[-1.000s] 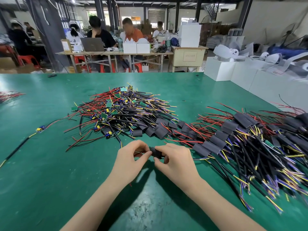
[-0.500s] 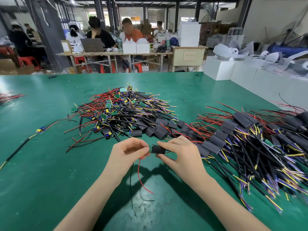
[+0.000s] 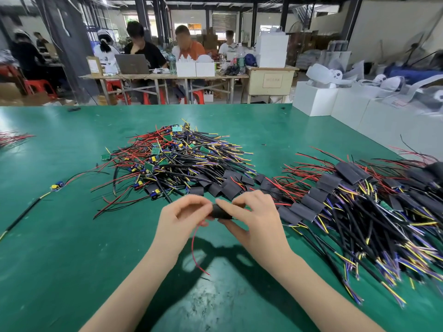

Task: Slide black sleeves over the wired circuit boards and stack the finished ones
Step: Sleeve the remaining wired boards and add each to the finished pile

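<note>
My right hand [image 3: 254,219] pinches a black sleeve [image 3: 219,212] between thumb and fingers, held above the green table [image 3: 60,248]. My left hand [image 3: 182,219] pinches the wired end at the sleeve's left opening; a red wire [image 3: 195,250] hangs down from it. Whatever board sits inside the sleeve is hidden. Behind the hands lies a heap of bare wired circuit boards [image 3: 172,159]. Loose black sleeves [image 3: 227,185] lie just beyond my fingers. To the right spreads a pile of sleeved boards [image 3: 347,200] with black, yellow and purple wires.
A single wired board [image 3: 57,186] with a long black lead lies at the left. Red wires [image 3: 12,137] show at the far left edge. White boxes [image 3: 347,101] stand beyond the table's right side. People sit at a bench [image 3: 163,76] at the back.
Both hands have lifted the sleeve off the table. The red wire has come out at the left and now hangs lower from my left hand.
</note>
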Motion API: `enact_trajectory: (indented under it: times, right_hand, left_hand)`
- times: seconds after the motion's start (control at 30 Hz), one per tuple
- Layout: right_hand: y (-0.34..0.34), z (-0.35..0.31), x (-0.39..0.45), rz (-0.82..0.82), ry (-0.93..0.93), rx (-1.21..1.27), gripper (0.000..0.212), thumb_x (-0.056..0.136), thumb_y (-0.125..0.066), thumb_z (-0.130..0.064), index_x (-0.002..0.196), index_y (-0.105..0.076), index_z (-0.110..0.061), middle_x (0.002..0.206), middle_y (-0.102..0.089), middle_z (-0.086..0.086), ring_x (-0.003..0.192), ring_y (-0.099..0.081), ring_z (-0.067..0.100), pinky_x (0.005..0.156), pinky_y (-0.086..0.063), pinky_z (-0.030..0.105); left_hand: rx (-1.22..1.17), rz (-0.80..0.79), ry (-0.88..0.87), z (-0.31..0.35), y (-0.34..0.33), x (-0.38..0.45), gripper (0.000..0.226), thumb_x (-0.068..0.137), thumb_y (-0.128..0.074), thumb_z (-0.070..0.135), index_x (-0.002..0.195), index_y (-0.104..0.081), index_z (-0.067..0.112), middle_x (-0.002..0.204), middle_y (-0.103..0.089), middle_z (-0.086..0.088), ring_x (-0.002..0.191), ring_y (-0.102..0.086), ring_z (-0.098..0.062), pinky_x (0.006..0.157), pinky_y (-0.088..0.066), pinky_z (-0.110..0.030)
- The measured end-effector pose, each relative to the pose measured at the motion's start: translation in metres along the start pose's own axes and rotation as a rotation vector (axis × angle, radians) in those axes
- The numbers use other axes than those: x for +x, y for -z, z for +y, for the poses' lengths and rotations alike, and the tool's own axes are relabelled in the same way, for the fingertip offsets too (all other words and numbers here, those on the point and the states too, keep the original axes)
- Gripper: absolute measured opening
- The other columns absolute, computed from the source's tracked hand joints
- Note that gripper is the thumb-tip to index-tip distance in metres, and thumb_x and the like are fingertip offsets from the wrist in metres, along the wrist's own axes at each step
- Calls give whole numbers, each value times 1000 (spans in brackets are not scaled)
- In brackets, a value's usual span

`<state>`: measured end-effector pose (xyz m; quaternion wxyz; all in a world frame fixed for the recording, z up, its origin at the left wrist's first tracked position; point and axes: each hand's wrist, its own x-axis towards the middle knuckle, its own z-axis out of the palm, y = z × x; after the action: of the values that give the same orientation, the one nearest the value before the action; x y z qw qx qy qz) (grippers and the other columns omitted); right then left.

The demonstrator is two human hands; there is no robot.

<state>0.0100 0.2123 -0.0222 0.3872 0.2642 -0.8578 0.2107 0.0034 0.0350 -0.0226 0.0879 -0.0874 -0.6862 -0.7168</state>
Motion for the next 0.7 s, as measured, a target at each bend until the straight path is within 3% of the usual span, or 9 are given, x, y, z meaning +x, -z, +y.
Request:
enact_trajectory:
  times: [0.03,0.1,0.17,0.27,0.33,0.47,0.53,0.63,0.7]
  right_hand:
    - [3,-1,3,55,44,-28,29,83,-74,-23,112,-72,-19,86,-63,3,78,-57,26,70,-44,36]
    - [10,-1,6,147,119,-102,30,86,-71,-15,116,-70,-18,86,-61,5,74,-56,24,65,-47,33]
    - [21,4,9,237,138,-208,39,84,-69,-6,119,-68,-21,85,-60,4,68,-54,18,55,-48,30]
    - [39,24,9,308,11,-345,29,86,-70,-21,114,-70,-24,83,-61,1,64,-56,15,46,-44,28]
    - [50,42,6,233,-207,-436,25,81,-76,-26,105,-73,-20,85,-63,4,76,-59,26,51,-47,31]
    - [62,75,-5,-216,-667,-628,28,74,-78,-32,91,-76,-11,98,-63,12,98,-47,36,77,-46,41]
    - [62,79,-6,-190,-674,-579,26,75,-78,-29,91,-76,-8,97,-65,14,98,-48,38,80,-45,44]
    - [55,69,1,-6,-538,-448,19,75,-78,-21,88,-76,-7,87,-67,14,88,-53,39,74,-48,46]
    - [49,59,3,-2,-451,-372,14,76,-77,-23,81,-76,-11,79,-66,10,82,-56,36,70,-49,43]
  left_hand:
    - [-98,28,2,3,1,2,7,81,-70,4,86,-72,9,81,-73,-5,72,-68,-15,63,-54,-20]
    - [-234,82,28,5,7,6,17,79,-67,17,93,-71,7,85,-73,-7,72,-67,-14,63,-53,-20]
    - [-249,128,64,5,13,9,12,84,-64,12,92,-70,6,82,-73,-6,67,-65,-13,58,-51,-18]
    - [-206,146,114,1,15,7,9,89,-61,3,90,-70,4,77,-72,-6,62,-61,-12,53,-47,-17]
    - [-157,129,130,-1,12,6,9,90,-61,2,89,-70,2,75,-71,-6,61,-59,-13,54,-45,-18]
    - [-85,73,113,0,7,5,11,89,-62,1,84,-71,4,70,-70,-6,59,-58,-13,54,-45,-18]
    - [-79,62,105,0,7,5,13,89,-61,-1,82,-71,4,70,-69,-6,58,-57,-14,53,-45,-17]
    - [-53,61,92,0,8,7,13,90,-61,-2,83,-71,3,70,-70,-6,58,-57,-13,53,-45,-18]
    - [-8,62,83,-2,10,8,13,90,-61,-3,83,-71,3,70,-70,-6,59,-58,-13,54,-45,-18]
